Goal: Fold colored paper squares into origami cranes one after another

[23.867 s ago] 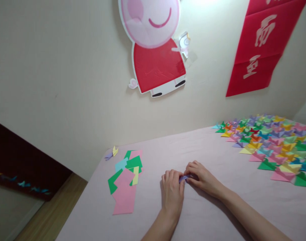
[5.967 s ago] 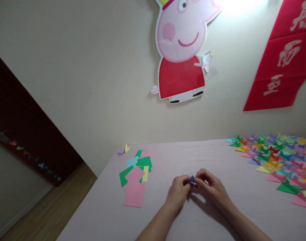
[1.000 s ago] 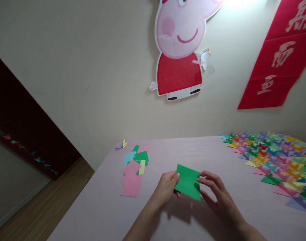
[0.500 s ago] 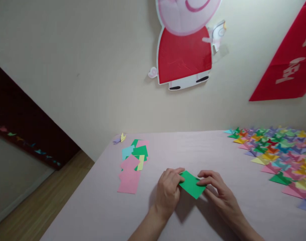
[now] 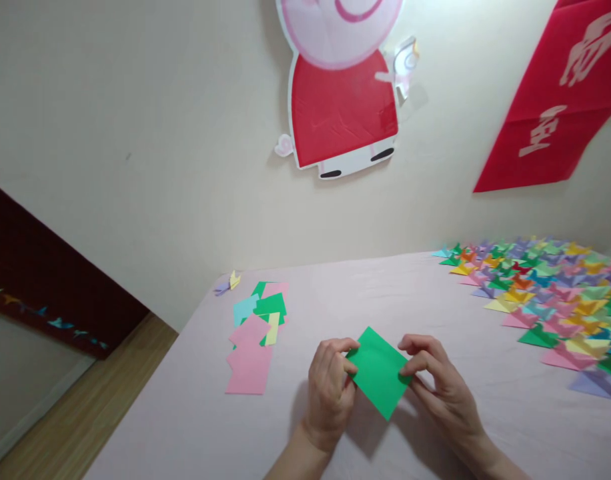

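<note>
A square of green paper (image 5: 380, 373) is held up just above the table, turned so that one corner points toward me. My left hand (image 5: 333, 390) pinches its left corner, thumb and fingers at the edge. At the right corner, my right hand (image 5: 438, 383) grips the sheet between thumb and fingers. The paper looks flat, with a shadow falling on the cloth below. To the left lie loose sheets: pink paper (image 5: 250, 370), another green sheet (image 5: 270, 305), a light blue sheet (image 5: 244, 310) and a yellow piece (image 5: 272, 329), overlapping one another.
Rows of folded paper figures (image 5: 540, 293) in many colours cover the right side of the pale pink tablecloth (image 5: 185, 413). Small yellow and purple folded pieces (image 5: 229, 283) sit at the far left corner. A pig cutout (image 5: 343, 100) and a red banner (image 5: 545, 100) hang on the wall.
The green paper has tilted to face me more, so its full square shows. Both hands still hold it at the sides. The view has shifted slightly to the right.
</note>
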The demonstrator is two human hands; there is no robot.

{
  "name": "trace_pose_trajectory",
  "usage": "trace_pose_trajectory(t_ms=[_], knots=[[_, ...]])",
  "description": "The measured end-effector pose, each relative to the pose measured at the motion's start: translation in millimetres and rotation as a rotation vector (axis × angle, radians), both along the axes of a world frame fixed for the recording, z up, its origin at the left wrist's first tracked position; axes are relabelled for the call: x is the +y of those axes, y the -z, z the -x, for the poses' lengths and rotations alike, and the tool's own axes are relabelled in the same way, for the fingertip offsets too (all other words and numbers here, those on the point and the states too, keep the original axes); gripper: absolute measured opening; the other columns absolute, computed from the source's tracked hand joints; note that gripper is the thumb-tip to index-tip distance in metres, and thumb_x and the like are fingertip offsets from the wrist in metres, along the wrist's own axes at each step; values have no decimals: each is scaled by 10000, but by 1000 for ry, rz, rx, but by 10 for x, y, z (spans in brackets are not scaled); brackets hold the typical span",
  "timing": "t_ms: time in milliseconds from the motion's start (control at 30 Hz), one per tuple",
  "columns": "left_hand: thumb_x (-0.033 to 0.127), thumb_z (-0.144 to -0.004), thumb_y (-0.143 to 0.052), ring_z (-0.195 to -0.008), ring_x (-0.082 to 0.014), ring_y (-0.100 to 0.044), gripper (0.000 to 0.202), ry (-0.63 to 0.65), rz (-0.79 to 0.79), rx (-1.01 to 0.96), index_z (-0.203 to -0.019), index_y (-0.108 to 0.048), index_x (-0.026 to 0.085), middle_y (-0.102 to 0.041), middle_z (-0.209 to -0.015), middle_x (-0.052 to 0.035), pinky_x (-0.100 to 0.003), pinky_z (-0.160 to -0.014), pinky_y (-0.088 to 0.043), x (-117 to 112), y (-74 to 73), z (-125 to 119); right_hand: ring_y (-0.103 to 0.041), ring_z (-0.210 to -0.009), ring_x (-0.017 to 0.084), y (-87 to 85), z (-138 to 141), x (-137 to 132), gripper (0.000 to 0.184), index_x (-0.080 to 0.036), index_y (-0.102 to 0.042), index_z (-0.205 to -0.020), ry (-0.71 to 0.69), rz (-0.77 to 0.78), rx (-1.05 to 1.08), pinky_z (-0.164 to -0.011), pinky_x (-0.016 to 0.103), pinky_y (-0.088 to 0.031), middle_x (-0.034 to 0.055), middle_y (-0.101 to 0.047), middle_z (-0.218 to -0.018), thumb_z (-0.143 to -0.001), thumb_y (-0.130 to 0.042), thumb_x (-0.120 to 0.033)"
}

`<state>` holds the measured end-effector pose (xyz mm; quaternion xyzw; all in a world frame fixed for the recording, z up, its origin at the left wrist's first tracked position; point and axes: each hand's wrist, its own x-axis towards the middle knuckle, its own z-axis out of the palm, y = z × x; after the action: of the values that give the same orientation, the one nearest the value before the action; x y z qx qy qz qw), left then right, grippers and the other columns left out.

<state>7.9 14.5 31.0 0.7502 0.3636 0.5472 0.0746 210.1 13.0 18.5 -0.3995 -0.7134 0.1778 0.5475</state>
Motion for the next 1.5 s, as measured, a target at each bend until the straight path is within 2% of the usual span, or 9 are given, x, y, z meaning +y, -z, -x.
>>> trace_pose_trajectory(t_ms=[233,367,500,667,767,900,1000,1200,1500], knots=[[-44,-781,-445,-836,-184,-559,265,-16,75,26,-807,-504,212,-637,-860,-21,-316,-746,-443,15,-9,-3,-569,-957,213,-39,-1,24,139,-262,-604,-839,29,-21,-101,-814,316,-476,37,-614,-996,-820,-589,-125],[179,-886,-561,-762,-176,-547,100,12,470,35,-798,-602,203,-611,-790,-10,-287,-699,-410,-5,-27,-23,-541,-680,190,-58,13,25,254,-237,-585,-675,33,249,-143,-640,289,-448,-2,-569,-668,-900,-565,-351],[404,-921,-547,-617,-131,-489,299,109,861,-168,-719,-575,185,-524,-658,30,-237,-583,-367,-7,13,-53,-479,-563,158,-72,46,21,475,-218,-520,-589,23,574,-23,-541,262,-409,-21,-491,-585,-904,-482,-572],[538,-918,-511,-518,-114,-441,410,131,1024,-284,-702,-524,189,-448,-542,66,-223,-511,-332,7,96,-68,-470,-570,159,-105,82,27,569,-203,-519,-592,-55,722,52,-539,259,-409,-20,-471,-565,-856,-449,-702],[474,-956,-489,-562,-128,-474,373,103,914,-189,-715,-529,192,-492,-596,48,-238,-552,-368,3,42,-50,-498,-586,169,-133,56,33,498,-206,-550,-619,-43,645,39,-556,267,-429,-13,-504,-585,-902,-452,-604],[207,-949,-545,-831,-188,-553,104,-9,349,186,-861,-601,208,-635,-853,-9,-322,-767,-407,-5,-111,-4,-584,-838,224,-127,-81,80,196,-252,-693,-837,27,204,-129,-771,335,-476,45,-660,-852,-910,-533,-338],[13,-874,-530,-1004,-235,-540,220,-121,140,398,-934,-600,212,-645,-1067,-47,-386,-855,-408,-27,-125,2,-569,-915,232,-52,-187,116,202,-293,-715,-899,114,-29,-366,-813,355,-458,50,-678,-970,-882,-545,-184],[-7,-835,-500,-984,-244,-543,318,-34,343,566,-1067,-566,202,-619,-1102,-54,-401,-843,-466,-183,85,-71,-586,-915,243,100,-258,-19,351,-296,-699,-1000,160,-66,-696,-792,364,-439,40,-703,-1005,-798,-544,-53],[10,-753,-469,-1018,-286,-547,525,-71,346,641,-1259,-505,144,-601,-1198,-123,-422,-902,-467,-372,342,-145,-641,-819,219,118,-305,-97,162,-294,-716,-870,-37,202,-540,-772,344,-518,33,-711,-872,-918,-561,-291]])
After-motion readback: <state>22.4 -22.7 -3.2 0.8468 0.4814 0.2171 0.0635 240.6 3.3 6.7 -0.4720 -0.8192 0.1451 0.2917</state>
